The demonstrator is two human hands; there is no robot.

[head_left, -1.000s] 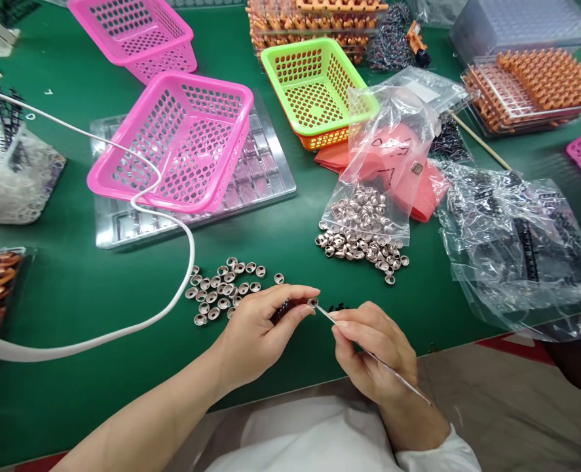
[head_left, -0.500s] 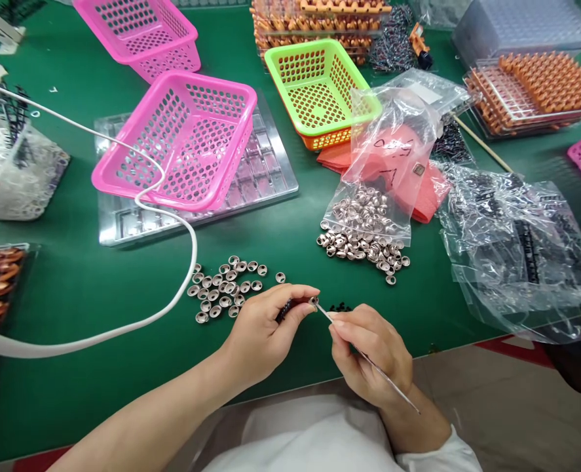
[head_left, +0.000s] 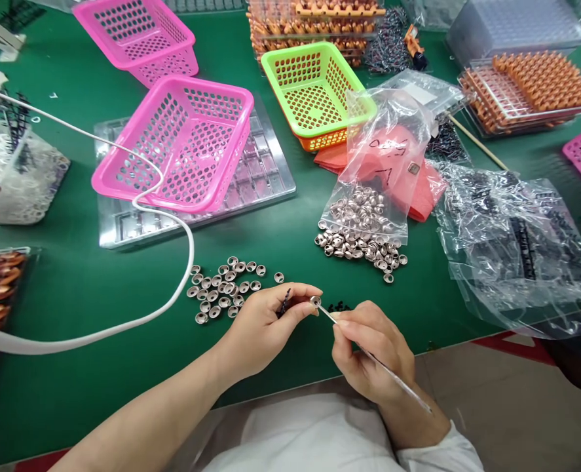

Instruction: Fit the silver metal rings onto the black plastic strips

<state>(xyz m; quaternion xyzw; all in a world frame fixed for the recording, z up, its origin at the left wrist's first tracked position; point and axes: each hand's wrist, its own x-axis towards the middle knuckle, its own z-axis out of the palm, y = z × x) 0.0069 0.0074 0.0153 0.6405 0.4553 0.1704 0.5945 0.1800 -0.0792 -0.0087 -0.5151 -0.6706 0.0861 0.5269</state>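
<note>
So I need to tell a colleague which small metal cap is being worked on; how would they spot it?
Start at the loose caps on the green table. Right of them, the left hand pinches one cap: alone off the table, met by the right hand's thin tool.

The left forearm (head_left: 162, 410) is bare; a white sleeve (head_left: 447, 452) cuffs the right wrist.

Loose caps (head_left: 224, 292) on worktop (head_left: 74, 288), left of the hands. Bag of caps (head_left: 369, 210) behind right. Basket (head_left: 182, 141) on tray (head_left: 265, 177) behind left; cable (head_left: 172, 262) runs left of loose caps.
</note>
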